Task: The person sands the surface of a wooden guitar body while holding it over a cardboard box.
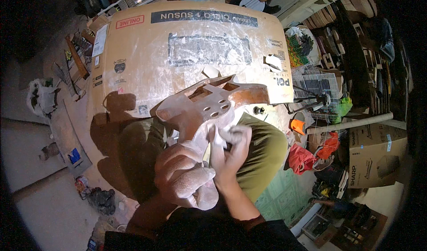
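A dust-covered brown wooden electric guitar body (pixel 209 106), with cut cavities and several round holes, lies tilted over my lap, its upper part over the cardboard. My left hand (pixel 184 177), coated in pale dust, is wrapped round the guitar's neck at the lower middle, hiding most of it. My right hand (pixel 233 151), also dusty, has curled fingers holding a small pale sheet (pixel 216 137), apparently abrasive paper, against the neck near its joint with the body. My bent knees in olive trousers (pixel 267 157) are under the guitar.
A large dusty cardboard sheet (pixel 133 64) spreads ahead, with small paper scraps (pixel 273 62). Around it are stacked wood pieces (pixel 347 42), a wire cage (pixel 316 91), red cloth (pixel 302 157), an orange object (pixel 297 125), a cardboard box (pixel 369 157) and plastic bags (pixel 42 97).
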A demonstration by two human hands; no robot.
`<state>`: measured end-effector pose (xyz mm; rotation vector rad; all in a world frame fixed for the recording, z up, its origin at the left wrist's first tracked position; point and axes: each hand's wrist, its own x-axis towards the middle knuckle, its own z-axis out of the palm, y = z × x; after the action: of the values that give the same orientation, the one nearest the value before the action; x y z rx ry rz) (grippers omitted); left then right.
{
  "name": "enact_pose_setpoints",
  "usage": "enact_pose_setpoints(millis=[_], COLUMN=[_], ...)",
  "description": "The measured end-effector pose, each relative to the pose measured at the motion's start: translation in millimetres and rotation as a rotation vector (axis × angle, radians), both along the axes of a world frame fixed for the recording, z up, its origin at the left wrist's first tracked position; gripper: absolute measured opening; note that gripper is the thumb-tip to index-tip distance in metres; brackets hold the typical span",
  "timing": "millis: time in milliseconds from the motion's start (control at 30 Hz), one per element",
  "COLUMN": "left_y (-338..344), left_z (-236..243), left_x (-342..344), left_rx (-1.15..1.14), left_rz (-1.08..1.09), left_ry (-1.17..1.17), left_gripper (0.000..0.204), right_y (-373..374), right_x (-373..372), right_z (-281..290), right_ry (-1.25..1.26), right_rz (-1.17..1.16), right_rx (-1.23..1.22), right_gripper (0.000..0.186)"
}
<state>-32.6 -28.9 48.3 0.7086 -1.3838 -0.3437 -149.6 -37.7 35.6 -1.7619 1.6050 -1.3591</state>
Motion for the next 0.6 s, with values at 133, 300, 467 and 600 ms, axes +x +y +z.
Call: enact_pose_setpoints(millis=[133, 300, 467, 600], left_y=[1.1, 2.8, 3.4, 3.7], left_z=[13.7, 16.8, 18.1, 15.2], left_x=[12.2, 21.9, 24.8, 23.6], left_rx=[0.099, 0.197, 0.215, 0.23], left_rz=[-0.145, -0.245, -0.235, -0.221], left_ry=[-0.112, -0.107, -0.11, -0.123], left_gripper=[0.033, 0.036, 0.04, 0.038], right_y=[-1.9, 6.0, 0.7, -15.5], right_x=[0.9, -3.4, 2.0, 10.0], right_z=[3.9, -4.9, -7.8, 2.9], right_ry=[0.088, 0.05, -0.002, 0.093], right_rz=[-0.038, -0.024, -0.004, -0.039], right_rx=[-0.056, 0.004, 0.013, -0.052], right_gripper=[0.021, 0.023, 0.025, 0.025])
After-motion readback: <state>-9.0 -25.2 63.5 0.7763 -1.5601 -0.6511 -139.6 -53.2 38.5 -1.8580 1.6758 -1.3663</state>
